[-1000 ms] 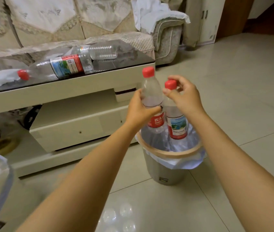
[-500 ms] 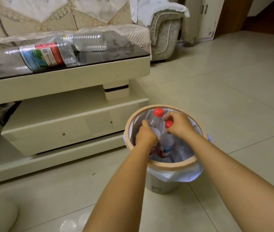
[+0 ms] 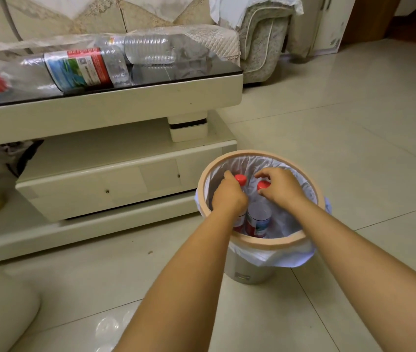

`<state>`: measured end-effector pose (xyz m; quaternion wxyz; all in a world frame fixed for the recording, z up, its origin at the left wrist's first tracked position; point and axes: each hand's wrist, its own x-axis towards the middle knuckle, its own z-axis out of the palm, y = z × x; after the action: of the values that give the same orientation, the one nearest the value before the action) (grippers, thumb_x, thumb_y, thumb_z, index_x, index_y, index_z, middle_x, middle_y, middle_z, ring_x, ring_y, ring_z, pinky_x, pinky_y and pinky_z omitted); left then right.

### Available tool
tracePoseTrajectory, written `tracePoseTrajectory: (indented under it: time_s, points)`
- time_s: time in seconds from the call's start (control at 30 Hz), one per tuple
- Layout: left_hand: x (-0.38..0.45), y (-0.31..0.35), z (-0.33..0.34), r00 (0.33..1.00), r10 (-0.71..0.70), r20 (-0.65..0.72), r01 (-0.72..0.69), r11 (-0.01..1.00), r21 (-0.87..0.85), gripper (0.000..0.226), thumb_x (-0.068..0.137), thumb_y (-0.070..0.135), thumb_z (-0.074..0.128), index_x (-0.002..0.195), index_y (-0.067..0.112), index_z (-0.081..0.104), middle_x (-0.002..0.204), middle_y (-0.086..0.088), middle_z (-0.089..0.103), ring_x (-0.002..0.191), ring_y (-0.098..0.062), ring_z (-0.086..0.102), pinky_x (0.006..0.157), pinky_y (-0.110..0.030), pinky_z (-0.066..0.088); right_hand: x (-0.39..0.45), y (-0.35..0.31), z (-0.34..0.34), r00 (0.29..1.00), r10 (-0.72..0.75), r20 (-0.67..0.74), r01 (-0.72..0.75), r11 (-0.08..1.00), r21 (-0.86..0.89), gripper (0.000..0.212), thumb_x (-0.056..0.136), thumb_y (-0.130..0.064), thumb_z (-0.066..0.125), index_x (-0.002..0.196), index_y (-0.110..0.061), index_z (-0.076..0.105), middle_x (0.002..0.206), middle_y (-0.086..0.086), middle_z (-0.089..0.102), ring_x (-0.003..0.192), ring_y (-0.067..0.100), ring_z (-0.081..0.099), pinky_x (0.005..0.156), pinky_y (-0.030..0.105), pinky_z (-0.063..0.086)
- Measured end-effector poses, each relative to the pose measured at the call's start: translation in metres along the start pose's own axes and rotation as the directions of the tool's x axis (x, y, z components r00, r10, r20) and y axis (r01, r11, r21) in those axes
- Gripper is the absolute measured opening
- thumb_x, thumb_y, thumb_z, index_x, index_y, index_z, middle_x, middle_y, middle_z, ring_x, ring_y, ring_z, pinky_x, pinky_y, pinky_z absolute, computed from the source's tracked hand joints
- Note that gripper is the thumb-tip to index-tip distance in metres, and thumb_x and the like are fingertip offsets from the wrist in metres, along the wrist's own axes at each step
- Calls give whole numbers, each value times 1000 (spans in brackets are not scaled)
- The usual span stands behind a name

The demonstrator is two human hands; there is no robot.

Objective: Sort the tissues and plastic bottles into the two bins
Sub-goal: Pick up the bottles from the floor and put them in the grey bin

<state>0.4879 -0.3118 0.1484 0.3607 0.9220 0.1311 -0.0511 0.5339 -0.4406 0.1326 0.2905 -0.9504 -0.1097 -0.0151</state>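
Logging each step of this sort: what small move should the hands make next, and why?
Probably let go and lift out. Both hands, left hand and right hand, hold red-capped bottles upright, already deep inside the lined bin, while two more bottles lie on the table.

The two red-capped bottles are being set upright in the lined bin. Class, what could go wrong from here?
1. Both hands, left hand and right hand, grip near the caps; the upright bottles may topple once released.
2. Forearms press near the bin rim, so withdrawing could snag the liner.
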Motion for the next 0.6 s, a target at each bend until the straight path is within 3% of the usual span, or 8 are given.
tracePoseTrajectory:
  time_s: [0.27,0.37,0.47,0.6]
  points:
    - [-23,3,-28,985,167,-36,-170,972,-163,52,86,11,64,133,10,42,127,-9,56,115,-24,54,86,-26,41,-19,-21,-15,995,-96,6,96,991,-94,48,76,1,61,120,-18,62,119,12,65,107,29,60,89,40,49]
    - [-36,-6,-38,976,209,-68,-217,962,-166,54,85,10,65,134,15,44,128,-4,56,116,-21,55,97,-35,46,-25,-29,-19,992,-124,-1,123,987,-106,47,77,-6,66,121,-21,61,120,7,64,103,26,60,85,37,49]
    - [-47,-19,-53,966,239,-103,-253,954,-161,45,86,15,64,129,19,48,126,1,56,109,-14,54,95,-34,47,-33,-49,-20,982,-184,-43,179,977,-112,40,82,-15,65,121,-22,61,121,3,64,105,24,59,83,33,47]
    - [-62,-42,-83,969,211,-129,-227,966,-123,36,88,22,63,123,20,54,125,1,58,110,-17,55,93,-40,51,-45,-80,-15,960,-277,-33,270,952,-145,35,88,-25,60,123,-20,57,123,1,60,107,22,56,83,33,46]
